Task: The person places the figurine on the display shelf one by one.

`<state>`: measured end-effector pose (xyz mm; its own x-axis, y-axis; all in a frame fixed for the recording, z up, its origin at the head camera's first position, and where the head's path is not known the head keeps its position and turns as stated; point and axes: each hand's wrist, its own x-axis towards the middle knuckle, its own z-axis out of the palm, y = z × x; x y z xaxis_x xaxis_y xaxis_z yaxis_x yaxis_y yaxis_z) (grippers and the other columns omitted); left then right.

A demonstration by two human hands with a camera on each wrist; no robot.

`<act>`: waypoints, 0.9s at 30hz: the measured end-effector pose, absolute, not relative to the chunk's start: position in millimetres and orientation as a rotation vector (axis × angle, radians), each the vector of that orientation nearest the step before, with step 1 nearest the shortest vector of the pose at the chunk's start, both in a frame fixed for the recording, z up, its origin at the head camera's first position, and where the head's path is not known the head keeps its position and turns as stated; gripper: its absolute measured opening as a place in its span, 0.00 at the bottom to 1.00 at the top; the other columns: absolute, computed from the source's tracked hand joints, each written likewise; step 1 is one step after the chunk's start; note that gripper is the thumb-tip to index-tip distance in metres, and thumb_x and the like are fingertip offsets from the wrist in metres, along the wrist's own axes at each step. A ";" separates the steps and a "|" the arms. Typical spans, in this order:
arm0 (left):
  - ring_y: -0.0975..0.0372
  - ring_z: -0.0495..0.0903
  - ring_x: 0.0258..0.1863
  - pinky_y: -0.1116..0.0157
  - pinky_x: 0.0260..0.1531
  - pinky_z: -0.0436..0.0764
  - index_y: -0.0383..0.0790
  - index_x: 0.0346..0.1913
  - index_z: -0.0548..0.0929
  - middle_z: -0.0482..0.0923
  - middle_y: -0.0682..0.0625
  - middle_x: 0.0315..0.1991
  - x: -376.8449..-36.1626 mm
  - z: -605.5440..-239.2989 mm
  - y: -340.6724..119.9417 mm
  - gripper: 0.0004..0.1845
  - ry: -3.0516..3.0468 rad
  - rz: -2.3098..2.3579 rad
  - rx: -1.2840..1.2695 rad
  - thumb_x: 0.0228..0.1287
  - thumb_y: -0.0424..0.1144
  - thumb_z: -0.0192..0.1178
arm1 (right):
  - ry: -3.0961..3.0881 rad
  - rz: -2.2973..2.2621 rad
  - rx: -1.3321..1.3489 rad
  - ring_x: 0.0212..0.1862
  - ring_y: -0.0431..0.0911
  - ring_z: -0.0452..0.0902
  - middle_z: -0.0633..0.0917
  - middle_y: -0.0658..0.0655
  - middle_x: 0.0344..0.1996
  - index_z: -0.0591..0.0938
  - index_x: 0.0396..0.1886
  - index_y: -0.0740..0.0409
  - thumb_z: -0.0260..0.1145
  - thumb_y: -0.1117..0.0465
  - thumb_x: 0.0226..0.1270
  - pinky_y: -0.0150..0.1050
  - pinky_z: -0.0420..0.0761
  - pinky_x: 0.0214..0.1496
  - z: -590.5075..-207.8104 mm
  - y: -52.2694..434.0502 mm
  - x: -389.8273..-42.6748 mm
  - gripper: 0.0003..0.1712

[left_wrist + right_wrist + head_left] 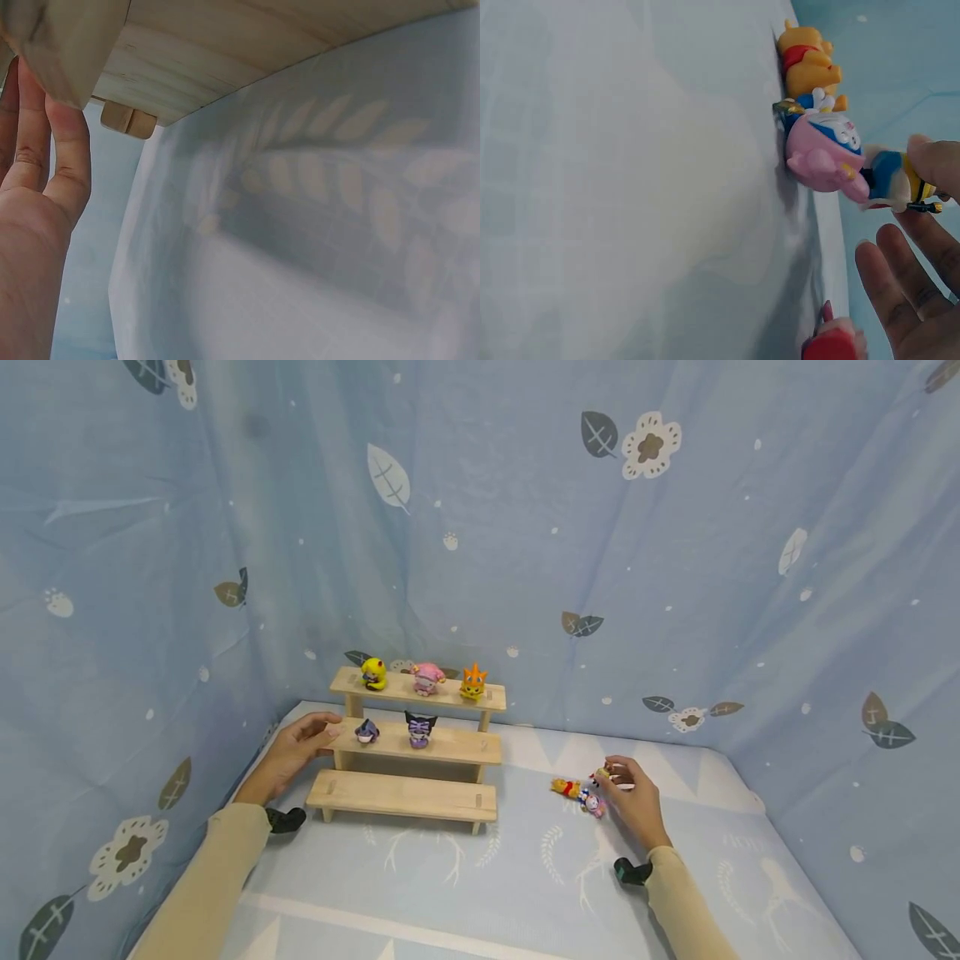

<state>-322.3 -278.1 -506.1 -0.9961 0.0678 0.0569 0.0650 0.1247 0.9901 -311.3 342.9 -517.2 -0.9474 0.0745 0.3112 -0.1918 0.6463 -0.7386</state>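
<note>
Head view: your left hand (296,752) rests with straight fingers against the left end of the three-tier wooden stand (411,743), which runs left to right. Five figurines already stand on its top two tiers; the bottom tier is bare, and three figurines (581,792) lie right of it, so I judge the work over half done. Left wrist view: fingers (64,146) press the stand's end. Right wrist view: your right hand (922,247) pinches a blue-and-yellow figurine (896,184), lying sideways beside the pink one (821,154).
</note>
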 end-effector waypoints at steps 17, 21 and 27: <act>0.63 0.79 0.51 0.47 0.56 0.80 0.43 0.67 0.76 0.75 0.53 0.55 -319.3 -504.3 -276.0 0.27 2.334 2.106 0.111 0.72 0.51 0.66 | -2.524 1.367 0.137 0.54 0.49 0.80 0.83 0.55 0.54 0.77 0.65 0.52 0.74 0.51 0.69 0.22 0.78 0.49 -489.3 325.0 -303.0 0.28; 0.62 0.78 0.52 0.47 0.56 0.80 0.43 0.67 0.76 0.75 0.53 0.56 -319.2 -505.0 -276.2 0.27 2.330 2.107 0.126 0.72 0.52 0.66 | -2.501 1.410 0.149 0.54 0.49 0.80 0.83 0.54 0.54 0.77 0.64 0.52 0.74 0.51 0.69 0.23 0.78 0.50 -484.8 319.3 -300.9 0.27; 0.62 0.78 0.52 0.47 0.56 0.80 0.44 0.68 0.76 0.75 0.53 0.56 -320.1 -505.3 -277.1 0.27 2.335 2.101 0.142 0.72 0.53 0.65 | -2.490 1.435 0.175 0.54 0.48 0.80 0.83 0.55 0.53 0.77 0.64 0.54 0.74 0.51 0.69 0.24 0.78 0.51 -479.2 311.5 -299.8 0.28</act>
<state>-320.1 -277.1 -505.3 -0.9959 0.0655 0.0624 0.0689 0.1031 0.9923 -299.8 311.5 -479.2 -0.9585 0.0258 0.2838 -0.2327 0.5042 -0.8317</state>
